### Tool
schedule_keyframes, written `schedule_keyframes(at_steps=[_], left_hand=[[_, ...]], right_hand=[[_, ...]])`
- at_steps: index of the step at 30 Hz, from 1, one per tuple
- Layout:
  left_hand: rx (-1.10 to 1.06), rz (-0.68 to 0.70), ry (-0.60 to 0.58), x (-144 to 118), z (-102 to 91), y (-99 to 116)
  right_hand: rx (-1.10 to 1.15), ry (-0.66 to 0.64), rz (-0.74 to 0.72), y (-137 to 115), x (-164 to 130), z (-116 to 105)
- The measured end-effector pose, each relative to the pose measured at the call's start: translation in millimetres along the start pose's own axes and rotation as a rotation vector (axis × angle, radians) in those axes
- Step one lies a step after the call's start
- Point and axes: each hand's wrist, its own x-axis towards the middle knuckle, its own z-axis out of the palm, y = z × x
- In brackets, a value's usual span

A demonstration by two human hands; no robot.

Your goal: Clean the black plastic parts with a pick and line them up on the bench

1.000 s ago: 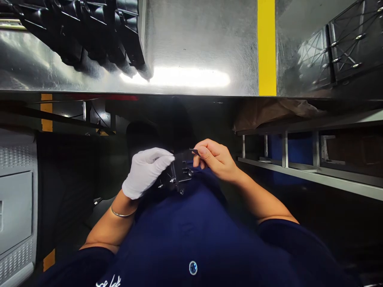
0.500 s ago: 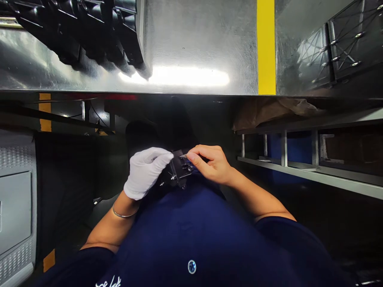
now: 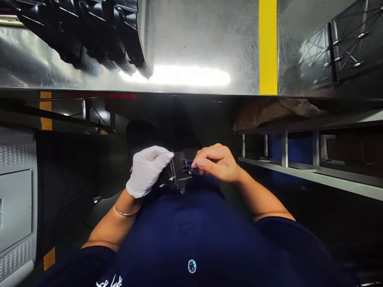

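One part in hand: a small black part [image 3: 178,172] with bright metal screws or pins, held low in front of the chest, over the dark blue shirt [image 3: 191,235].
Left hand: the left hand [image 3: 147,170], in a white glove, is closed round the left side of the small black part, with its forefinger stretched along the top edge.
Right hand: the right hand [image 3: 219,162] is bare; thumb and forefinger are pinched together at the right edge of the part, touching it. Whether they nip the part itself or some small piece on it cannot be told.
Hard to make out: the shape of the part is lost in the dark, only its metal points catch light; its far side is covered by the gloved fingers.
Wrist: a thin bangle [image 3: 127,213] sits on the left forearm.
Bench: a shiny metal bench top [image 3: 197,44] lies beyond the hands, with a yellow stripe [image 3: 268,48] running across it.
On the bench, left: a row of black moulded pieces [image 3: 89,28], cut off by the top edge.
On the bench, right: black wire-ribbed panels [image 3: 344,48], cut off at the right edge.
Shelf: a grey shelf frame [image 3: 299,167] under the bench on the right holds brown wrapping [image 3: 269,109]; what is under the wrapping is hidden.
Far left: a grey perforated cabinet [image 3: 16,207], partly out of view.
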Motion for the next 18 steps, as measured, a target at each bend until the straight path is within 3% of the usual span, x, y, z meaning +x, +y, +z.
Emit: schedule_keyframes(at_steps=[4,10,18], left_hand=[[0.051,-0.012,0.047,2.8,-1.7,0.4],[0.071,-0.024,0.046,1.8,0.6,1.8],[0.045,-0.029,0.028,0.1,2.3,0.7]], right_hand=[[-0.219,0.11,-0.077,1.3,-0.5,4.8],[-0.327,0.109,-0.177,4.3,-1.4,8.7],[-0.316,0.026,-0.168,2.7,-2.0,4.1]])
